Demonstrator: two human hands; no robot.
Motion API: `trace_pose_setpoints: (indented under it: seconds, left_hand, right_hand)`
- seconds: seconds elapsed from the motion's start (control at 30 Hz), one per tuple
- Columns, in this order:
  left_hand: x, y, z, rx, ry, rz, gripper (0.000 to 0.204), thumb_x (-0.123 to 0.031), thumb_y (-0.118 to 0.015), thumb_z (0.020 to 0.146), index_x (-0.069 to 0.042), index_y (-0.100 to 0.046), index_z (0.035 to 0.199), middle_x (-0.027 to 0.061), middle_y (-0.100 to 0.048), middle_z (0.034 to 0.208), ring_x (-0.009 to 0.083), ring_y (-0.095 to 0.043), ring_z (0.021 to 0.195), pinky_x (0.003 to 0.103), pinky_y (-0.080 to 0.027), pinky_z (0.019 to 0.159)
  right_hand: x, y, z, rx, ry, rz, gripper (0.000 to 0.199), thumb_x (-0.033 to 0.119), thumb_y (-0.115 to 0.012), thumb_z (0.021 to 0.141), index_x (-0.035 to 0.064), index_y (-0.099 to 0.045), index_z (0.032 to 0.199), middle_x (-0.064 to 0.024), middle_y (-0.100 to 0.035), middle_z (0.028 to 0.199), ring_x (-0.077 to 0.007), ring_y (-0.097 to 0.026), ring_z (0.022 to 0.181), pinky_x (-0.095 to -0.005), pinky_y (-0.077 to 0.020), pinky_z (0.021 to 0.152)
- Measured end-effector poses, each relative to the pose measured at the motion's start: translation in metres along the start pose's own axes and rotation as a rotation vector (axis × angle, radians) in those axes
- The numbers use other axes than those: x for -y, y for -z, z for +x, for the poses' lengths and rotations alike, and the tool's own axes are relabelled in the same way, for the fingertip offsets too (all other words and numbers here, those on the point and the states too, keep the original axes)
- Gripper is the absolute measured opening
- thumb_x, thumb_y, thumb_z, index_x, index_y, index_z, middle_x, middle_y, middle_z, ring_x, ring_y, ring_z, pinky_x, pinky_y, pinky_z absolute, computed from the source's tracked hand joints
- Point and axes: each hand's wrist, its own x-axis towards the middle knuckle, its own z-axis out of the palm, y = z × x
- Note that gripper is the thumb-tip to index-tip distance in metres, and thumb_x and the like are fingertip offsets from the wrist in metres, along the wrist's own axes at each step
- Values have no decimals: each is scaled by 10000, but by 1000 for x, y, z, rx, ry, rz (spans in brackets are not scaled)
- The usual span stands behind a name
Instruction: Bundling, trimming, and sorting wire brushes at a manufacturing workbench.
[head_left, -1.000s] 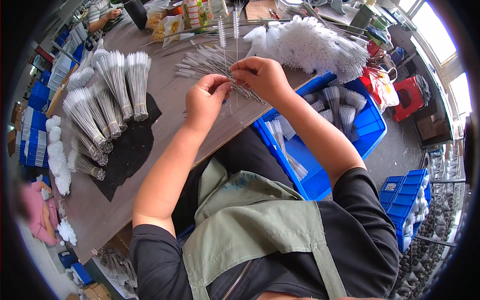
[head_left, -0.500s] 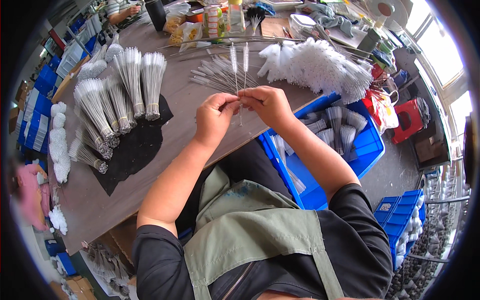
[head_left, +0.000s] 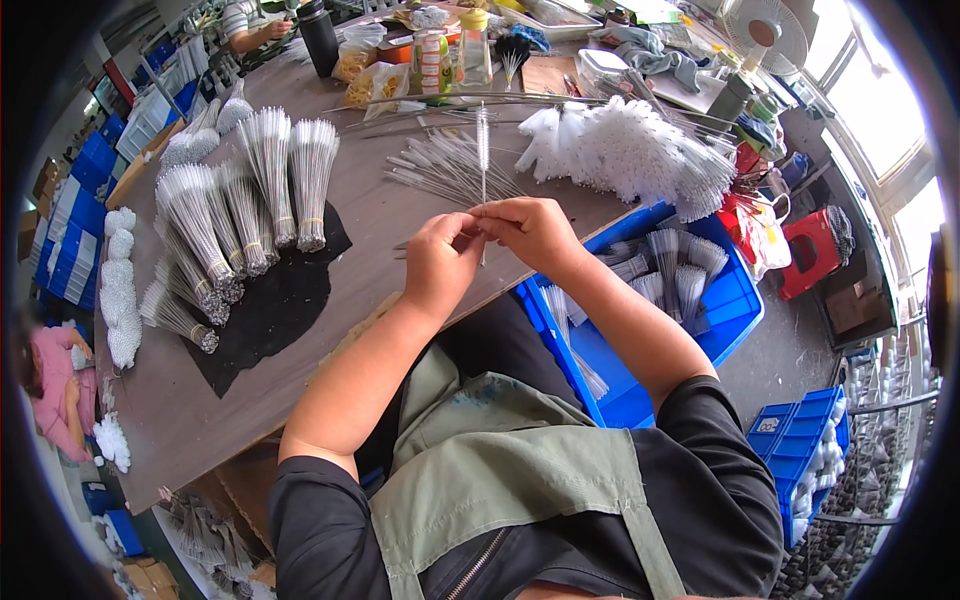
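Projecting beyond right hand (head_left: 536, 230): brush (head_left: 483, 142)

At twelve o'clock a brush (head_left: 483, 150) has white bristles on a silvery stem. Between one and two, a bristle heap (head_left: 640, 145) is white, speckled grey. At ten, bundles (head_left: 265, 170) run from silver-grey stems to whitish tips; at nine, the cloth (head_left: 275, 325) beneath is black against a grey-brown tabletop (head_left: 205, 430). At three, a bin (head_left: 738, 335) is bright blue and, farther out, a stool (head_left: 803, 255) red. The apron (head_left: 520, 480) at six is olive green with bluish smudges, over a black shirt (head_left: 720, 450). At eleven, a co-worker's top (head_left: 240, 18) is striped grey and white.
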Motion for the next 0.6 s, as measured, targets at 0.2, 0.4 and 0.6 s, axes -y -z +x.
trace_pose_setpoints:
  seconds: [0.2,0.4,0.6]
  left_hand:
    - [7,-2,-11,57,161,109,199,-122,-732,778,10,-665,912,104,-689,796,147,-664,702,271,-519,653]
    - [20,-6,-19,151,153,59,173,-88,-700,792,15,-683,929,121,-696,816,156,-664,721,266,-517,688]
    - [27,4,-13,235,131,217,159,-65,-674,804,11,-683,943,132,-696,826,163,-669,730,272,-520,697]
  right_hand:
    - [-7,0,-1,-50,51,-33,154,76,-639,826,10,-686,958,-153,-678,812,-201,-672,718,-293,-522,672]
    - [-6,6,2,-18,5,65,144,61,-641,814,4,-690,937,-148,-680,818,-202,-667,715,-296,-523,673]
    - [-19,2,3,126,83,-21,120,50,-621,840,4,-679,934,-102,-656,822,-170,-642,734,-281,-514,677]
